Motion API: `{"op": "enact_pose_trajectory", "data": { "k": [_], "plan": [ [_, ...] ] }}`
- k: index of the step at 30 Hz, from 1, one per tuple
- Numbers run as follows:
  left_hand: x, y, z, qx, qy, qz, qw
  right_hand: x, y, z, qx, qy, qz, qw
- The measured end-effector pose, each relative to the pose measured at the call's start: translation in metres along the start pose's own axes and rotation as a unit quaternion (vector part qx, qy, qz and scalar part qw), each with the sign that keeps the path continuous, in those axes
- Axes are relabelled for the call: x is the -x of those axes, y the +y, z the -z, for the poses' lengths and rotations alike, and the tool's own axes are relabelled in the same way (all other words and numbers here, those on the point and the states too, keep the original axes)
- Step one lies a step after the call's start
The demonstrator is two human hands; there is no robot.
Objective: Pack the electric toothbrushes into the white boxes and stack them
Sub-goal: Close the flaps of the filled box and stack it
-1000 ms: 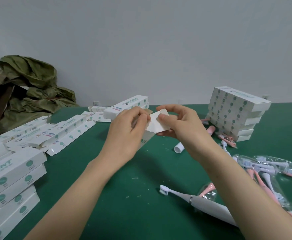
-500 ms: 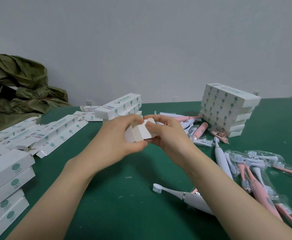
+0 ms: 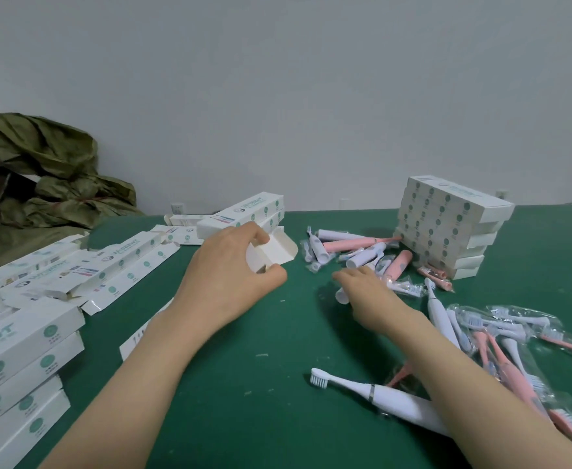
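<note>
Carrying all the stock: green surface (image 3: 277, 384), with a bare patch in front of the worker that serves as working room.

Finished stack (image 3: 447, 225): closed white boxes piled at the far right, a little askew. A packed box belongs on top with its edges squared, or the lean will likely grow.

Spare boxes (image 3: 23, 346): a second pile at the near left, with flat cartons (image 3: 118, 262) fanned out behind it.

Bagged toothbrushes (image 3: 501, 336): pink and white, in clear sleeves, heaped at the right. Loose pieces (image 3: 355, 248) lie between this heap and the finished stack.

Left hand (image 3: 230, 279): thumb and fingers curled round the open white box (image 3: 271, 252), which is held just above the surface, end flaps splayed, mouth up and to the right. Advice: hold the mouth towards the other hand with the flaps clear, so nothing snags going in.

Right hand (image 3: 369, 292): palm down, low over the nearest loose pieces, fingers bent over a white tube (image 3: 342, 296). Whether they have closed on it cannot be told from here. Advice: take one piece only, by its middle, and slide it in lengthwise.

White toothbrush (image 3: 389, 401): assembled and unbagged, lying nearest the worker, its handle passing under the right forearm. It is within easy reach and probably due for a box soon.
</note>
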State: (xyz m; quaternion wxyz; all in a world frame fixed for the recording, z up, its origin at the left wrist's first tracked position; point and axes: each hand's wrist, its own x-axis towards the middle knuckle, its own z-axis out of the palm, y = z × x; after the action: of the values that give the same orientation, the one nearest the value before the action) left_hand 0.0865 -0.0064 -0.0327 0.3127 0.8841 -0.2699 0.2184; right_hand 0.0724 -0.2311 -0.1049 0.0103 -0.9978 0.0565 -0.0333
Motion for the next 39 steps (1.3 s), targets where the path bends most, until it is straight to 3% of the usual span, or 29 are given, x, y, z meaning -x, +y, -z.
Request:
{"op": "enact_pose_trajectory", "data": {
  "k": [2,6,9,11,13,16,19,23,25,29,34,39],
  "plan": [
    [0.0,-0.002,0.0,-0.006,-0.01,0.002,1.0,-0.003,-0.002,-0.005,0.062,-0.003,0.029,0.998],
    [0.0,-0.007,-0.001,0.005,-0.014,-0.005,1.0,-0.006,0.003,-0.001,0.092,0.064,0.079,0.991],
    [-0.002,-0.008,-0.005,0.005,-0.013,0.0,1.0,0.0,-0.002,0.003,0.053,0.128,0.117,0.983],
    [-0.001,-0.01,-0.009,-0.001,-0.012,0.01,1.0,0.008,-0.013,0.013,-0.063,0.211,0.086,0.972],
    [-0.001,-0.013,-0.013,-0.011,-0.013,0.021,1.0,0.015,-0.02,0.03,-0.255,0.347,0.037,0.902],
    [-0.001,-0.018,-0.018,-0.016,-0.015,0.032,0.999,0.027,-0.021,0.058,-0.392,0.529,0.008,0.753],
    [0.0,-0.021,-0.023,-0.042,-0.015,0.032,0.998,0.033,-0.017,0.084,-0.525,0.552,-0.03,0.648],
    [0.002,-0.022,-0.026,-0.061,-0.007,0.033,0.998,0.037,-0.009,0.102,-0.638,0.49,-0.05,0.592],
    [0.002,-0.02,-0.026,-0.06,-0.005,0.035,0.998,0.037,-0.012,0.101,-0.665,0.441,-0.052,0.6],
    [0.002,-0.015,-0.024,-0.044,0.0,0.032,0.999,0.035,-0.027,0.092,-0.659,0.35,-0.041,0.665],
    [0.002,0.0,-0.019,-0.01,0.034,0.007,0.999,0.042,-0.07,0.073,-0.667,0.281,0.01,0.689],
    [0.001,-0.001,-0.015,-0.017,0.027,0.003,0.999,0.049,-0.1,0.047,-0.422,0.312,0.127,0.842]
  ]
}}
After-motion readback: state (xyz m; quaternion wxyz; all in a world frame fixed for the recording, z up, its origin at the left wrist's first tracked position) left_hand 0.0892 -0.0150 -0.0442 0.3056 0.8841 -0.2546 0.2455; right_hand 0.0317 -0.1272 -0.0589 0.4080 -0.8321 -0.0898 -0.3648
